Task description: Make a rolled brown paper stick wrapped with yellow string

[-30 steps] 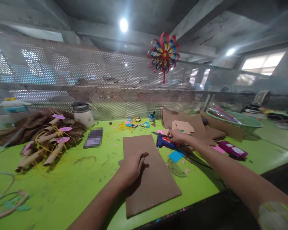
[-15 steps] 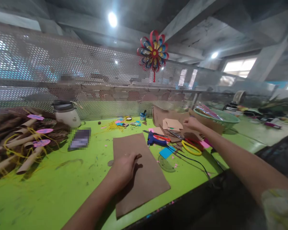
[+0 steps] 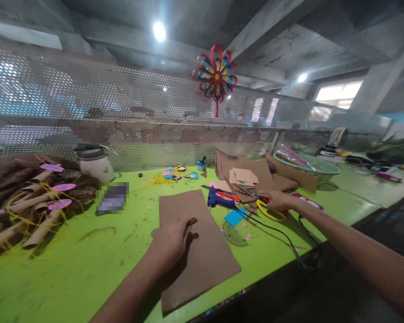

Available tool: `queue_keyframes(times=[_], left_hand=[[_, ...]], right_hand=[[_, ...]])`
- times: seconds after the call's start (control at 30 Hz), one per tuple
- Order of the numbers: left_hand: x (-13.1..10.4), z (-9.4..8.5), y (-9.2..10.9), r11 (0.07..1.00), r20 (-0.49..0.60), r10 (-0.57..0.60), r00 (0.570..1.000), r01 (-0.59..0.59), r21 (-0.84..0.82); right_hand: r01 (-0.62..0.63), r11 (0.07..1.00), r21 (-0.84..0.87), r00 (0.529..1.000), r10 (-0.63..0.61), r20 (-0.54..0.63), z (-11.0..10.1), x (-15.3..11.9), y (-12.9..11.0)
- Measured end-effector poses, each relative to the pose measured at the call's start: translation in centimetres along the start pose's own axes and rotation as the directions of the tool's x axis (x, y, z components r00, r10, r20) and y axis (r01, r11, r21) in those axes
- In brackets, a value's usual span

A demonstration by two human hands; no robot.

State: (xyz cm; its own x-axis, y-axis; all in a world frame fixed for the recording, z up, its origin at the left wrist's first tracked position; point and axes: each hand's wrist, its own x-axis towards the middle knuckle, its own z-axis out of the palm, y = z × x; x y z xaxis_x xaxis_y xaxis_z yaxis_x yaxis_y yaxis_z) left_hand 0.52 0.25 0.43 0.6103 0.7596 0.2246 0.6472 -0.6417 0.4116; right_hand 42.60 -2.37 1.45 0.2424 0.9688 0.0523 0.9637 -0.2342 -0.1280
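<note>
My left hand (image 3: 173,240) pinches a small folded strip of brown paper (image 3: 193,221), its wrist resting over a large brown paper sheet (image 3: 202,262). Further right, my right hand (image 3: 275,199) has its fingers closed at the red handle of a pair of scissors (image 3: 252,193); the hand hides most of that handle. Just below it lie the yellow handles of another pair of scissors (image 3: 271,213). A blue glue gun (image 3: 218,198) and a blue paper square (image 3: 234,217) lie between my hands, with a clear protractor (image 3: 234,233) close to the sheet's right edge.
Brown paper rolls (image 3: 45,226) with yellow strands fill the left side. A phone (image 3: 112,197) and a white jar (image 3: 96,163) stand behind. Paper scraps (image 3: 175,174), brown cardboard (image 3: 245,161) and a green basket (image 3: 323,168) line the back. A black cord (image 3: 279,231) crosses toward the table edge.
My right hand has come down and nearer, from above the brown cardboard to the red-handled scissors. My left hand stays in place with the paper strip.
</note>
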Motion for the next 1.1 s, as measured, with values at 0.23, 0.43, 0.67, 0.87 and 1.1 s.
queue_keyframes(times=[0.23, 0.43, 0.67, 0.87, 1.1], left_hand=[[0.4, -0.4, -0.6, 0.987, -0.086, -0.016, 0.996, 0.002, -0.164], [0.2, -1.9, -0.1, 0.822, -0.054, -0.005, 0.999, -0.027, -0.568], [-0.4, -2.8, 0.9, 0.694, 0.037, -0.011, 0.999, 0.034, -0.72], [-0.2, -2.2, 0.9, 0.607, 0.025, -0.009, 1.0, 0.025, -0.795], [-0.1, -2.0, 0.9, 0.539, 0.099, -0.132, 0.986, 0.156, -0.827]], right_hand=[[0.016, 0.999, 0.051, 0.997, -0.02, 0.076, 0.9, -1.1, -0.2], [0.027, 0.997, 0.067, 0.992, -0.018, -0.127, -1.3, -2.7, -2.0], [0.462, 0.844, 0.272, 0.86, -0.352, -0.369, -3.1, -8.7, -13.2], [0.552, 0.753, 0.358, 0.832, -0.469, -0.298, -0.3, -9.1, -17.3], [0.564, 0.788, 0.246, 0.824, -0.515, -0.238, 0.2, -9.0, -16.0]])
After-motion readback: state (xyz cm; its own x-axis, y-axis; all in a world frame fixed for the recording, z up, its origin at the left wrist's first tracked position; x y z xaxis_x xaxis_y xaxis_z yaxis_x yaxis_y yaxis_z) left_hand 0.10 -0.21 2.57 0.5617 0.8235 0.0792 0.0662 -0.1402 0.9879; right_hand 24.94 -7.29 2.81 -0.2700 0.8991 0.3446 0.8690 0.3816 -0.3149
